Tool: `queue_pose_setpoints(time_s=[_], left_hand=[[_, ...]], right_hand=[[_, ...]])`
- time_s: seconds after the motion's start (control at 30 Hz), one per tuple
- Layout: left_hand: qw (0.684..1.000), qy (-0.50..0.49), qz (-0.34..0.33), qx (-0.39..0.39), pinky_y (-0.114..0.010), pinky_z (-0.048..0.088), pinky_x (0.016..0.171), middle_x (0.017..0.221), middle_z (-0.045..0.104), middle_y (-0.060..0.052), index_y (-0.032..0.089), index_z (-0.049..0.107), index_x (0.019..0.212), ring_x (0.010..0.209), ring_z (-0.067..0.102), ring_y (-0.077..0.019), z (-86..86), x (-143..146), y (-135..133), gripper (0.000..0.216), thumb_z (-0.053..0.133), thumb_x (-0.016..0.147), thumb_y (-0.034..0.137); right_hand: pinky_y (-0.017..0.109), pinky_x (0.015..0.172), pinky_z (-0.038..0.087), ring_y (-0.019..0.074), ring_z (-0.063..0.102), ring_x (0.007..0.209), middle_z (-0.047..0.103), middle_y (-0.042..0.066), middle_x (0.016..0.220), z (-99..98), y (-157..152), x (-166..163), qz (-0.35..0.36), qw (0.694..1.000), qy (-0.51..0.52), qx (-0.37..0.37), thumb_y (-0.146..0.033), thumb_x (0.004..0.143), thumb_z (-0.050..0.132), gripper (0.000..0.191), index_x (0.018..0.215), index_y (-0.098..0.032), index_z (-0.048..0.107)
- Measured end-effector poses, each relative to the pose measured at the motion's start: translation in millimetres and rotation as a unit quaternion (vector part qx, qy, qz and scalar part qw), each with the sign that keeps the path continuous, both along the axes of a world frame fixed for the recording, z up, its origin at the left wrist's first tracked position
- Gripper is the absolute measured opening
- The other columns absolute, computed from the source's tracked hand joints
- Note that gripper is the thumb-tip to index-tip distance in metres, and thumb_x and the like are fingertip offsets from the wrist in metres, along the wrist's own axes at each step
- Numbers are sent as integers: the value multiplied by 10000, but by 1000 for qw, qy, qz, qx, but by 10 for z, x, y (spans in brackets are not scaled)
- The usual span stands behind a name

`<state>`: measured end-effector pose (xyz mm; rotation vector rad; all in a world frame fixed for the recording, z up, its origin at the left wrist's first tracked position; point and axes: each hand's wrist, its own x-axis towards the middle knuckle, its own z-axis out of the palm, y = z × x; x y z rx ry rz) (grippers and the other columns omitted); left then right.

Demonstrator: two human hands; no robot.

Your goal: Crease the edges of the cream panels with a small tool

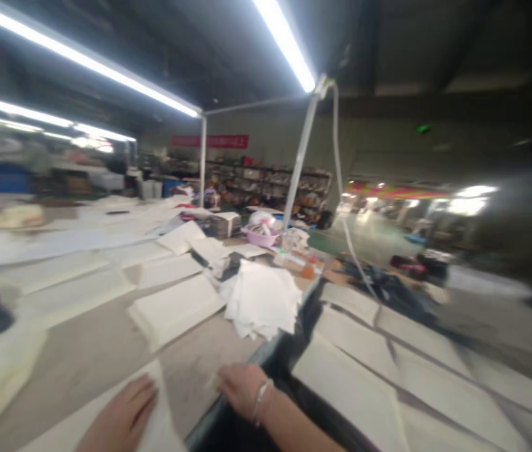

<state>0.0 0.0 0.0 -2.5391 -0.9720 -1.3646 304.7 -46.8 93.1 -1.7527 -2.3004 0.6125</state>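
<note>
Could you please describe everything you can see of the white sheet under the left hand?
The white sheet lies flat on the grey-brown table, near its front edge, at the bottom left of the view. It looks like plain thin paper or card; blur hides finer detail. One corner points away from the person, and its near part runs out of frame. The left hand rests palm down on it. The right hand is beside its far corner, and contact cannot be told.
</note>
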Motion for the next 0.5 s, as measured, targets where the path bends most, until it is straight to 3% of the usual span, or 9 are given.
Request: queue_pose_setpoints(time_s=[0.07, 0.13, 0.5], left_hand=[[994, 84, 54, -32, -302, 558, 805, 1014, 682, -31, 261, 663, 964, 928, 642, -184, -160, -187, -48, 197, 511, 862, 333], [987, 127, 79, -58, -320, 555, 842, 1055, 675, -39, 253, 665, 982, 976, 633, -197, -214, -205, -59, 206, 511, 856, 307], [972, 175, 92, -129, -373, 530, 910, 1084, 656, -56, 231, 642, 1011, 1082, 584, -211, -98, -125, -125, 226, 465, 872, 238]], right_hand=[[340, 808, 464, 218, 597, 946, 654, 68, 992, -343, 147, -413, 58, 997, -54, 24, -349, 906, 421, 248, 992, -209, 607], [330, 767, 469, 221, 613, 907, 667, 73, 957, -489, 264, -652, 93, 991, -90, 37, -356, 911, 382, 280, 957, -207, 614], [346, 649, 509, 247, 656, 808, 686, 95, 920, -357, 810, -1140, 141, 978, -149, 30, -347, 899, 400, 289, 928, -196, 644]])
